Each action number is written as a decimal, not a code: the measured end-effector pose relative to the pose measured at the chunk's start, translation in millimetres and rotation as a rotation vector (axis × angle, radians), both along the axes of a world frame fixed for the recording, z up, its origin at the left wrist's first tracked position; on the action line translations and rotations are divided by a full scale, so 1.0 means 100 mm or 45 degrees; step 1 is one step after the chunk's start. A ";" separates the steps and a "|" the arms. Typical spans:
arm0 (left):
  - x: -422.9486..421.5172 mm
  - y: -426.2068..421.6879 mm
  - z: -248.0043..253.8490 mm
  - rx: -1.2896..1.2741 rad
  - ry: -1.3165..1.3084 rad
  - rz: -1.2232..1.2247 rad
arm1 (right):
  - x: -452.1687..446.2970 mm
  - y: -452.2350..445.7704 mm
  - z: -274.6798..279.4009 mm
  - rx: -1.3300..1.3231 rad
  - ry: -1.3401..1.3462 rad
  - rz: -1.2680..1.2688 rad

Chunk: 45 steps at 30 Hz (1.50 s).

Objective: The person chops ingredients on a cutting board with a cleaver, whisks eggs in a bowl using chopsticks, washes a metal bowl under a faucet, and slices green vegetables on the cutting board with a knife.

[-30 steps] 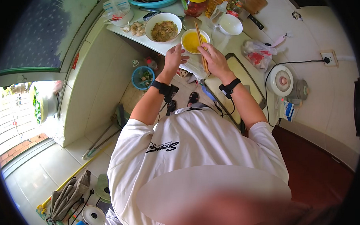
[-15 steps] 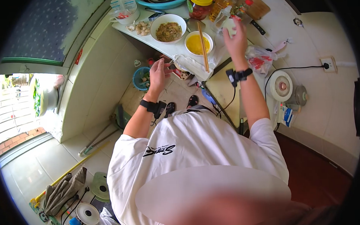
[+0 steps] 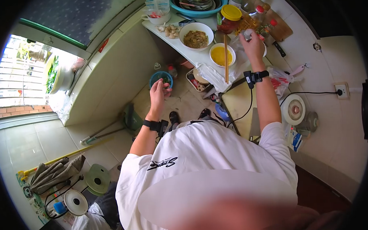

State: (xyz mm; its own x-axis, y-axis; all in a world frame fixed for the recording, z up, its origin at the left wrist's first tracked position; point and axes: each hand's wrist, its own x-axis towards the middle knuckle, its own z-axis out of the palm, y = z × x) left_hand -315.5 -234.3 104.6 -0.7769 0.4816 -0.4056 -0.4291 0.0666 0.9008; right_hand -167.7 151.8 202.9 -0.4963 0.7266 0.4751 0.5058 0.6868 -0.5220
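R hand (image 3: 252,45) is up over the table (image 3: 181,48), grip closed round the top of a clear bottle (image 3: 247,34); fingers hide part of it & its lower body is hard to make out. L hand (image 3: 157,92) hangs off the table edge, fingers loosely curled, grip part-open, nothing visible in it; in view it overlaps the blue bucket (image 3: 153,80) down on the floor.

Just L of the bottle: egg bowl (image 3: 211,57), white, round, w/ smooth bright-yellow liquid. Wooden chopsticks (image 3: 226,67) lie across its R side, tips past the far rim, other ends over crumpled white plastic (image 3: 211,76) at the table edge.

Further L: bigger white bowl w/ brownish chopped mix (image 3: 195,38), then ginger & garlic pcs (image 3: 171,31), small bowl (image 3: 159,20) w/ a clear bag & reddish bits.

Behind: yellow-lid jar (image 3: 231,19), dark red contents; blue basin (image 3: 182,10) stacked w/ dishes; red-cap bottles (image 3: 256,16) near a wooden board (image 3: 282,28); black-handled knife (image 3: 279,49) to the R.

In the way: R hand & forearm cover most of another white bowl (image 3: 265,50), only its R edge showing. Plastic bag (image 3: 277,80) w/ red print sits R of the R wrist.
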 end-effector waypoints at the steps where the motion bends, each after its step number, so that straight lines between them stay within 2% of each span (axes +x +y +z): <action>1: 0.00 -0.04 -0.01 0.016 -0.013 0.012 | 0.01 -0.03 0.03 0.006 0.003 -0.008; 3: -0.01 -0.11 -0.05 0.046 -0.034 -0.014 | 0.09 -0.11 0.13 0.053 0.296 0.022; 4: -0.04 -0.14 -0.07 0.071 -0.045 -0.008 | 0.19 -0.13 0.22 0.071 0.290 -0.016; 6: -0.11 -0.21 -0.07 0.079 -0.063 -0.002 | 0.45 -0.25 0.60 0.115 0.451 -0.026; 7: -0.15 -0.26 -0.06 0.088 -0.067 -0.043 | 0.54 -0.20 0.72 0.139 0.708 0.110; 9: -0.24 -0.39 -0.05 0.059 -0.053 -0.002 | 0.79 -0.23 1.11 0.119 0.783 0.080; 12: -0.44 -0.62 -0.11 0.093 -0.084 0.045 | 0.91 -0.52 1.68 0.157 0.829 0.162; 14: -0.58 -0.80 -0.13 0.080 -0.117 0.046 | 0.92 -0.59 1.87 0.345 0.661 0.081; 19: -0.95 -1.25 -0.28 0.097 -0.186 0.031 | 0.51 -1.13 2.29 0.265 0.623 0.157; 21: -1.09 -1.46 -0.32 0.100 -0.215 0.039 | 0.28 -1.29 2.36 0.174 0.531 0.299; 24: -1.26 -1.67 -0.39 0.053 -0.202 0.055 | -0.23 -1.29 2.36 0.165 0.584 0.421; 26: -1.31 -1.79 -0.45 0.061 -0.219 0.068 | -0.56 -1.17 2.34 0.332 0.568 0.442; 27: -1.34 -1.86 -0.48 0.061 -0.225 0.097 | -0.78 -1.53 2.46 0.401 0.501 0.189; 29: -1.36 -1.98 -0.56 0.082 -0.254 0.126 | -1.06 -1.45 2.47 0.526 0.444 0.077; 31: -1.37 -2.09 -0.62 0.054 -0.286 0.206 | -1.33 -1.16 2.39 0.583 0.328 -0.088; 35: -1.31 -2.32 -0.65 -0.001 -0.322 0.351 | -1.79 -0.58 2.17 0.595 0.188 -0.184; 37: -1.29 -2.44 -0.73 -0.010 -0.327 0.400 | -1.99 -0.03 1.98 0.669 -0.247 -0.361; 38: -1.28 -2.49 -0.75 -0.033 -0.349 0.452 | -2.08 0.50 1.74 0.693 -0.120 -0.279; 41: -1.27 -2.55 -0.73 -0.058 -0.387 0.583 | -2.27 0.78 1.53 0.491 -0.236 -0.367; 45: -1.32 -2.46 -0.72 -0.100 -0.413 0.637 | -2.45 1.20 1.21 0.429 -0.238 -0.374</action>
